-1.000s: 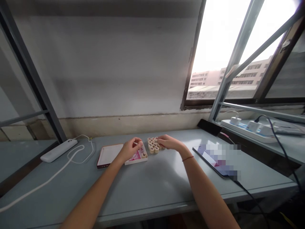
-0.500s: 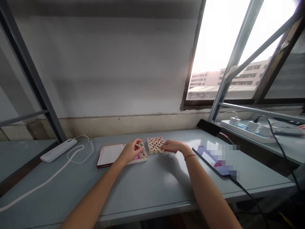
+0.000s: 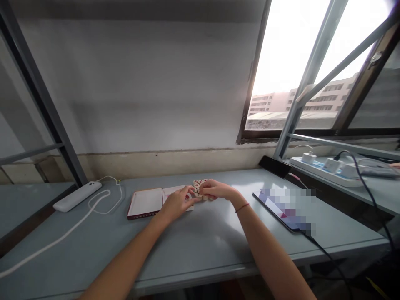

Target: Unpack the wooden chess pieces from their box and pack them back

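Round wooden Chinese chess pieces [image 3: 197,192] with dark characters stand in a packed block on the desk, partly covered by my right hand [image 3: 218,190]. That hand reaches in from the right, its thumb and fingers pinched at the block's front; the fingers hide most of the piece there. My left hand [image 3: 178,204] is at the block's left side, over the right half of an open box [image 3: 146,201]. Its thumb and fingers are apart, and no piece shows between them. The box has a white inside and a dark red edge; my left hand hides part of its right half.
On the grey desk [image 3: 215,250], a white power strip [image 3: 78,196] with a cable lies at left. A tablet [image 3: 278,210] with a black cable lies at right. Behind it leans a dark flat object [image 3: 275,166]. Metal posts rise on both sides.
My left hand has moved right from the box towards the block; the piece it held no longer shows in its fingers. My right hand has moved left over the block, covering more pieces.
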### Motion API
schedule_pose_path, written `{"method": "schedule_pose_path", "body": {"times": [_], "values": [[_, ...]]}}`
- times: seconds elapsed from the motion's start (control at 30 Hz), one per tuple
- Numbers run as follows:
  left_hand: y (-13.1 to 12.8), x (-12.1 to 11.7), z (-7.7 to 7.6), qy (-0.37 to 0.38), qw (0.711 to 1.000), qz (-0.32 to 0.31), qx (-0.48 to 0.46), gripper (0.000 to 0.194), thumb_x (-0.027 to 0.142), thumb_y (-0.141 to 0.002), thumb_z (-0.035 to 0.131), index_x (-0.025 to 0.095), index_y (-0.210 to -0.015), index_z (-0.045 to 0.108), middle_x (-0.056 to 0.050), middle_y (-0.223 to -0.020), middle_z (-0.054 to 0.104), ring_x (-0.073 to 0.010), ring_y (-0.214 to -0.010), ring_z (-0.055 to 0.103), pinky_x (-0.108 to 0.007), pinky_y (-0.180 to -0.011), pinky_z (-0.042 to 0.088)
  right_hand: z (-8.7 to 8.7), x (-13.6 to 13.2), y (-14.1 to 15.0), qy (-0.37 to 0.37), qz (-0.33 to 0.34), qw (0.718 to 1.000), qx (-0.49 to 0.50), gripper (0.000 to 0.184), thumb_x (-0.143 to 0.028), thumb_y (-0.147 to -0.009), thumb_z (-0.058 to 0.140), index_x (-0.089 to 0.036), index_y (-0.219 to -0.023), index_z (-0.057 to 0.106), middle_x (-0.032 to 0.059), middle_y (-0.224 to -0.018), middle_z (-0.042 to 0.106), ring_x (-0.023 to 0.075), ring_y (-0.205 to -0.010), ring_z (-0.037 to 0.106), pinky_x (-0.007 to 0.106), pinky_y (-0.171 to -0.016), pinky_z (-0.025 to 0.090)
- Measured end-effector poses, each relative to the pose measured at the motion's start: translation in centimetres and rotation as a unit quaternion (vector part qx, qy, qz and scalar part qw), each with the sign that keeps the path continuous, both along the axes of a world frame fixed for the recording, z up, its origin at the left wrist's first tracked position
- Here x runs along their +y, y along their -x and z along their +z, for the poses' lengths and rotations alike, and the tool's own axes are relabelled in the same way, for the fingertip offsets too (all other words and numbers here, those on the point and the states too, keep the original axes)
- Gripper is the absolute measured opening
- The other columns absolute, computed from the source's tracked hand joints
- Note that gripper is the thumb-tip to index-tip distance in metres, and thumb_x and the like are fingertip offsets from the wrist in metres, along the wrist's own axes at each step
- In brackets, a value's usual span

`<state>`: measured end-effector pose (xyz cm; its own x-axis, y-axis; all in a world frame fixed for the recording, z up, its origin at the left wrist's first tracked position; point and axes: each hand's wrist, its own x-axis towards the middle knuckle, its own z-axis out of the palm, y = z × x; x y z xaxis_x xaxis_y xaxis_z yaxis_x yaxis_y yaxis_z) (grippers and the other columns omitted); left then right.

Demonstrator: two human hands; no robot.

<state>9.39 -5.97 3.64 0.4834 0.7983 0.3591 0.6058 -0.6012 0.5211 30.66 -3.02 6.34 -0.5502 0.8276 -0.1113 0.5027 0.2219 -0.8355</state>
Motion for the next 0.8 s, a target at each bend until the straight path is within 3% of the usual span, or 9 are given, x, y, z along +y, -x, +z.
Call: {"method": "schedule_pose_path", "body": {"times": [0.17, 0.27, 0.43, 0.63, 0.8], "values": [[0.4, 0.4, -0.2, -0.013, 1.000, 0.014, 0.007, 0.031, 0.044, -0.086, 0.045, 0.024, -0.108, 0.052, -0.002, -0.097, 0.065, -0.0170, -0.086, 0.060, -0.027, -0.076, 0.044, -1.1, 1.3, -4.1, 0.050, -0.139, 0.981, -0.126, 0.019, -0.030, -0.070, 0.050, -0.017, -0.057, 0.045, -0.0047, -0.051, 0.039, 0.0053, -0.042, 0.033, 0.019, -0.039, 0.026], [0.7, 0.6, -0.3, -0.009, 1.000, 0.015, 0.012, 0.029, 0.042, -0.087, 0.043, 0.024, -0.107, 0.053, -0.001, -0.093, 0.065, -0.0164, -0.083, 0.060, -0.027, -0.075, 0.044, -1.8, 1.7, -4.8, 0.109, -0.132, 0.978, -0.122, 0.016, -0.029, -0.068, 0.053, -0.016, -0.060, 0.048, -0.0036, -0.055, 0.044, 0.0050, -0.043, 0.035, 0.019, -0.040, 0.028], [0.8, 0.7, -0.3, -0.013, 1.000, 0.007, 0.018, 0.028, 0.040, -0.087, 0.043, 0.023, -0.106, 0.054, 0.000, -0.090, 0.066, -0.0159, -0.081, 0.060, -0.026, -0.075, 0.044, -1.8, 1.7, -3.9, 0.127, -0.146, 0.969, -0.151, 0.017, -0.032, -0.069, 0.055, -0.016, -0.063, 0.052, -0.0038, -0.054, 0.045, 0.0047, -0.042, 0.036, 0.018, -0.039, 0.028], [0.8, 0.8, -0.4, -0.010, 0.999, 0.015, 0.034, 0.028, 0.039, -0.086, 0.043, 0.023, -0.105, 0.055, -0.001, -0.092, 0.066, -0.0168, -0.083, 0.060, -0.026, -0.075, 0.044, -2.1, 1.8, -3.7, 0.104, -0.112, 0.969, -0.192, 0.030, -0.043, -0.066, 0.061, -0.016, -0.059, 0.050, -0.0046, -0.051, 0.044, 0.0052, -0.042, 0.036, 0.018, -0.040, 0.029], [1.0, 1.0, -0.7, -0.016, 0.997, 0.019, 0.073, 0.032, 0.042, -0.084, 0.047, 0.022, -0.105, 0.058, -0.004, -0.101, 0.065, -0.0192, -0.089, 0.059, -0.028, -0.077, 0.043, -2.4, 1.9, -3.2, 0.059, -0.098, 0.961, -0.250, 0.026, -0.030, -0.063, 0.063, -0.017, -0.051, 0.044, -0.0042, -0.047, 0.042, 0.0065, -0.042, 0.037, 0.019, -0.040, 0.029]]}}
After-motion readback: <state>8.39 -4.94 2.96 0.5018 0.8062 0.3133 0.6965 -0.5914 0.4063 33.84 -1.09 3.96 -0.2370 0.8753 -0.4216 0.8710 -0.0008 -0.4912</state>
